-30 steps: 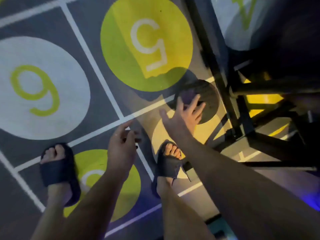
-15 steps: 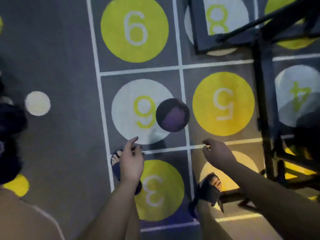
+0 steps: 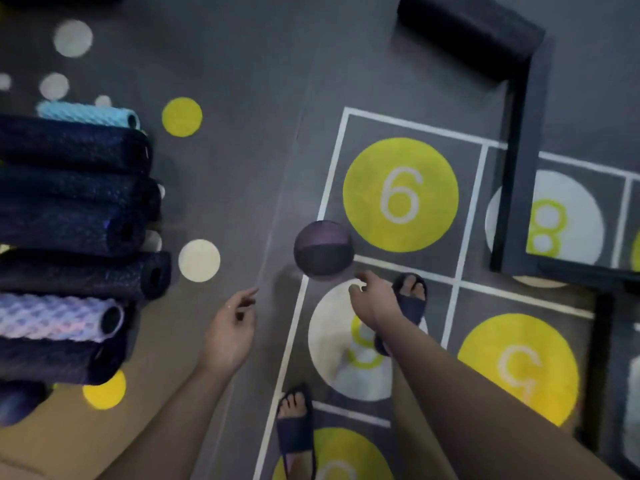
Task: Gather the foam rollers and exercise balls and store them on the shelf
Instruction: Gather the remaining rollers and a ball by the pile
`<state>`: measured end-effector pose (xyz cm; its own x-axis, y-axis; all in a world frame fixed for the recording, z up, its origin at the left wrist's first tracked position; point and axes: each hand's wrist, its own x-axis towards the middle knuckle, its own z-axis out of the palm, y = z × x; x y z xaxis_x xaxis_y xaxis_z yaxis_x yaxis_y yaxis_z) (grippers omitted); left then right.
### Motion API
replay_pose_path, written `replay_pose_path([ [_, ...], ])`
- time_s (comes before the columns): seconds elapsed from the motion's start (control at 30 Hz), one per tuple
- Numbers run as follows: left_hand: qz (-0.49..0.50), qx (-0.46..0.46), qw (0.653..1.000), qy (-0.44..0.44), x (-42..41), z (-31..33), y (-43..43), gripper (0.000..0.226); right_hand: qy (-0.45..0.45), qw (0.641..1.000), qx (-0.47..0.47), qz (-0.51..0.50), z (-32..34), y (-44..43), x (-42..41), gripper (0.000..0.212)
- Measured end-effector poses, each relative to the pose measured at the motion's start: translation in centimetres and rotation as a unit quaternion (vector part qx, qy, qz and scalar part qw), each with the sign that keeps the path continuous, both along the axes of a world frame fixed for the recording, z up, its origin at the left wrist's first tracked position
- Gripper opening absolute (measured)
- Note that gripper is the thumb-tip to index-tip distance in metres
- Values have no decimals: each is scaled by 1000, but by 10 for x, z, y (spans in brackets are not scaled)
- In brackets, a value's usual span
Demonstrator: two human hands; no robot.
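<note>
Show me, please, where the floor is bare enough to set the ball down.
Bare grey floor runs between the stacked foam rollers and the hopscotch grid, and again above the grid, short of the black roller. Crowded: the roller stack at left, the dark frame at right.

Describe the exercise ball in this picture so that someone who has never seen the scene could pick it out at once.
Find the hopscotch grid on the grey floor and its yellow circle numbered 6. At that circle's lower left edge, just beyond the right hand, is the exercise ball. It is round, purple over black, unlike the flat floor dots and tubular foam rollers.
</note>
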<state>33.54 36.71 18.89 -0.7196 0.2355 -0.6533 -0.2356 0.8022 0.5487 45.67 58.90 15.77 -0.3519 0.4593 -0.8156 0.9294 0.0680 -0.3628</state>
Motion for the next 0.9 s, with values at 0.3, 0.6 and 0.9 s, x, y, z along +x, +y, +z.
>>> replay_pose_path([
  [0.3,-26,-32,998,-41,-104,-23,196,47,-38,996,31,78,37,238,-83,55],
  [0.6,-204,107,973,-26,-263,-9,479,65,-129,981,144,10,1,509,-218,75],
  [0.9,-156,85,982,-62,-445,-104,728,60,-166,953,206,145,-139,733,-441,135],
])
